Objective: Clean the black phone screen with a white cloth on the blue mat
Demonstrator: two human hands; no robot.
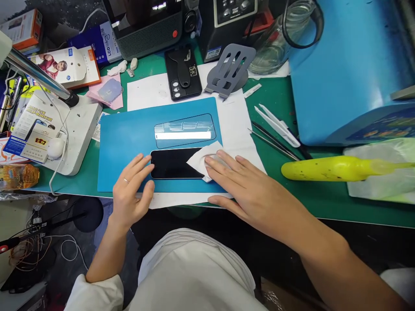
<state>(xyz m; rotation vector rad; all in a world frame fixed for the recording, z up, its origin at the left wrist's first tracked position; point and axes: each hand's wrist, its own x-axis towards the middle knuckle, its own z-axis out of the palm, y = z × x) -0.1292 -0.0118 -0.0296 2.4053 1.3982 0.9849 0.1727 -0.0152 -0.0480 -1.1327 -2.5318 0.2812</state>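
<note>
A black phone lies screen-up on a blue mat. My left hand rests with fingers spread at the phone's left end, touching the mat and the phone's edge. My right hand lies flat, fingers pressed on a white wipe that covers the phone's right end. A clear screen protector lies on the mat just beyond the phone.
White tweezers and dark tweezers lie to the right. A yellow squeeze bottle lies by a blue box. Behind stand a black phone case, a grey stand and a glass jar. A lamp base sits left.
</note>
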